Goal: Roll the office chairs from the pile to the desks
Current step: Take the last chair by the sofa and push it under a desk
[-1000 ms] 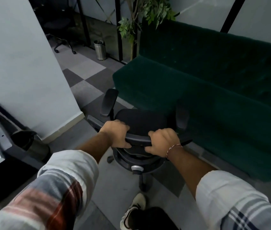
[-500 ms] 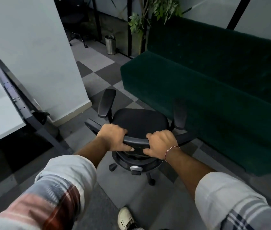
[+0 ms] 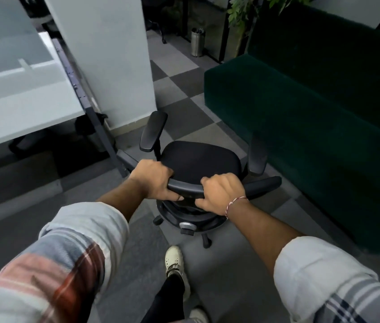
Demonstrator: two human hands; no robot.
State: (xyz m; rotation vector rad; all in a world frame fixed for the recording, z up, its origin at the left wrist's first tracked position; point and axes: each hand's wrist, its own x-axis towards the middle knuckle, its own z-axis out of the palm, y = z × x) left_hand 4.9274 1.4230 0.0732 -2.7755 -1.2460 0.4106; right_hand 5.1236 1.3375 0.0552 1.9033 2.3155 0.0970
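A black office chair [image 3: 201,160] on castors stands in front of me on the checkered carpet, seen from behind and above. My left hand [image 3: 154,179] grips the top rail of its backrest on the left. My right hand [image 3: 221,193] grips the same rail just to the right, a red thread on the wrist. Both armrests stick up beside the seat. A white desk [image 3: 21,106] with a dark metal leg fills the upper left, its corner a short way left of the chair.
A white pillar [image 3: 109,59] rises just beyond the desk. A dark green sofa [image 3: 312,117] runs along the right, close to the chair's right armrest. A metal bin [image 3: 197,41], a potted plant [image 3: 244,10] and another chair [image 3: 154,22] stand farther back. My shoe [image 3: 175,262] is behind the chair.
The chair and I have swung left: the white desk has come far into view at the left, and the pillar and sofa have shifted right. Both hands keep their hold.
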